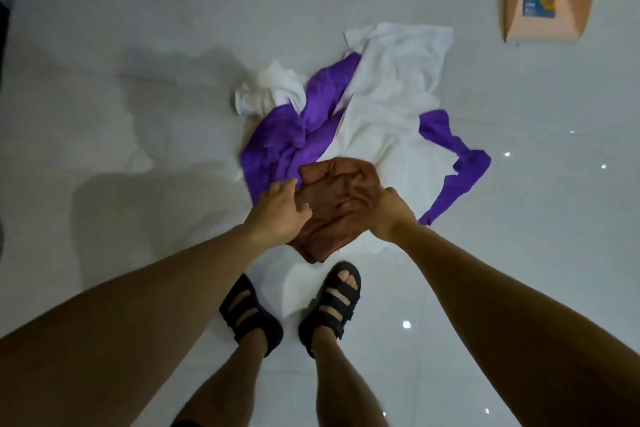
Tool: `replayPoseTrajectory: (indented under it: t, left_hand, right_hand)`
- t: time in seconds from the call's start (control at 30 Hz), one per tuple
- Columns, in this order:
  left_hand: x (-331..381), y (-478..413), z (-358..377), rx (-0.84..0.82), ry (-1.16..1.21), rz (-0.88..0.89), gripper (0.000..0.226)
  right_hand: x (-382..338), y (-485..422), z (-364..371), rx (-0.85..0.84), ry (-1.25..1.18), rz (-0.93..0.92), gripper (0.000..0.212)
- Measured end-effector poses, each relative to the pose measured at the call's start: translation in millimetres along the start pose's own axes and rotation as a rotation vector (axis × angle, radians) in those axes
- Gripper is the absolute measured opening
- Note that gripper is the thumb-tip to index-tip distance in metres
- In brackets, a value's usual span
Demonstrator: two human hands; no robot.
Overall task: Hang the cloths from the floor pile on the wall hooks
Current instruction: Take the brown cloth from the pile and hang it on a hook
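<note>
The left hand (282,211) and right hand (386,215) both clutch the crumpled soft brown cloth (332,191) atop the purple-and-white floor pile (381,97); probably light and limp (droopy), best gripped along an edge

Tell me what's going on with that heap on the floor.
A person in black sandals stands over a pile of cloths on the tiled floor. Both hands grip a bunched brown cloth at the pile's near edge, the left hand on its left side and the right hand on its right. A purple cloth and a large white cloth lie beyond it. No wall hooks are in view.
</note>
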State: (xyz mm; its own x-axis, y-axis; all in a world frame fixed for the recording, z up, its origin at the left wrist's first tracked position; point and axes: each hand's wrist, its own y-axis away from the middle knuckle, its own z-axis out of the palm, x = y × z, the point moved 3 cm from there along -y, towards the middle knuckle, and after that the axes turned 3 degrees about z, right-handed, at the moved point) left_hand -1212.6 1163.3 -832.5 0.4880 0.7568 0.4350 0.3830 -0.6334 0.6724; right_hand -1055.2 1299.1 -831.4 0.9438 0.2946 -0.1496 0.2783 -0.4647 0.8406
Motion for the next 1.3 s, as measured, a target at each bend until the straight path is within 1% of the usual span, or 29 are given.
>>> replayPoseTrajectory:
  t: [0.07,0.13,0.23,0.3,0.37,0.43,0.5,0.57,0.63,0.67,0.7,0.77,0.8,0.87,0.97,1.03,1.07,1.1,1.13,1.17,1.23,1.3]
  left_hand:
    - [-15.1,-43.2,45.2,-0.024,0.016,0.019,0.067]
    - [-30.4,-73.7,78.3,-0.026,0.006,0.037,0.067]
    - [-54.1,-109.2,119.5,0.014,-0.028,0.071,0.066]
    - [-68.2,-120.7,137.0,0.013,-0.013,0.089,0.065]
    - [-80.9,-123.7,146.2,-0.007,0.016,0.084,0.064]
    - [-89.9,-118.8,146.2,-0.017,0.046,0.061,0.066]
    - [-89.8,-106.0,138.2,-0.035,0.074,0.054,0.073]
    - [-76.8,-86.8,122.0,-0.097,0.118,0.103,0.088]
    - [-50.2,-63.1,99.0,-0.220,0.202,0.192,0.104]
    - [-33.7,-50.9,83.8,-0.250,0.266,0.246,0.108]
    - [-17.1,-38.1,64.7,-0.239,0.352,0.285,0.106]
    - [5.6,-14.5,19.6,-0.126,0.511,0.297,0.085]
    - [14.0,-3.4,-7.7,-0.035,0.538,0.284,0.072]
    - [27.4,19.7,-65.8,0.111,0.495,0.223,0.045]
    - [49.9,66.6,-157.2,0.244,0.643,0.194,0.028]
    - [69.6,92.1,-208.5,0.288,0.753,0.192,0.019]
    - [79.9,108.1,-236.9,0.303,0.790,0.221,0.018]
    - [88.6,126.4,-264.9,0.305,0.806,0.248,0.021]
    - [96.4,146.0,-291.6,0.298,0.820,0.267,0.026]
    - [102.9,164.5,-316.0,0.293,0.821,0.277,0.030]
    - [111.7,200.2,-359.7,0.315,0.809,0.304,0.027]
    - [117.2,234.0,-396.3,0.422,0.687,0.329,0.012]
  right_hand:
    - [15.9,-50.3,25.3,0.042,-0.083,0.061,0.063]
    - [29.3,-88.0,44.7,0.076,-0.091,0.112,0.065]
    - [53.7,-142.3,65.3,0.228,-0.180,0.207,0.056]
    - [68.8,-168.2,75.7,0.284,-0.265,0.282,0.054]
    - [76.8,-180.7,85.5,0.282,-0.319,0.326,0.046]
    - [73.5,-178.9,92.6,0.247,-0.304,0.330,0.035]
    - [58.7,-162.2,96.3,0.181,-0.329,0.277,0.031]
    - [32.6,-133.5,90.2,0.140,-0.507,0.205,0.030]
    - [-2.4,-96.7,71.8,0.128,-0.773,0.124,0.024]
    - [-21.2,-77.5,57.7,0.133,-0.876,0.071,0.018]
    - [-39.7,-57.6,41.2,0.147,-0.937,0.020,0.014]
    - [-72.2,-15.8,3.9,0.172,-0.996,-0.041,0.013]
    - [-86.1,5.5,-17.1,0.186,-1.031,-0.066,0.012]
    - [-111.5,48.5,-60.9,0.185,-1.112,-0.160,0.015]
    - [-152.1,127.7,-124.8,0.091,-1.066,-0.355,0.032]
    - [-174.3,168.6,-151.6,0.007,-0.986,-0.540,0.032]
    - [-187.1,190.6,-166.4,-0.004,-0.910,-0.649,0.033]
    - [-200.4,215.0,-180.9,0.012,-0.808,-0.743,0.035]
    - [-213.6,238.4,-194.4,0.062,-0.712,-0.789,0.033]
    - [-226.2,259.4,-209.2,0.132,-0.655,-0.799,0.027]
    - [-248.0,294.8,-241.9,0.293,-0.670,-0.774,0.012]
    - [-268.1,327.6,-269.8,0.372,-0.748,-0.811,0.012]
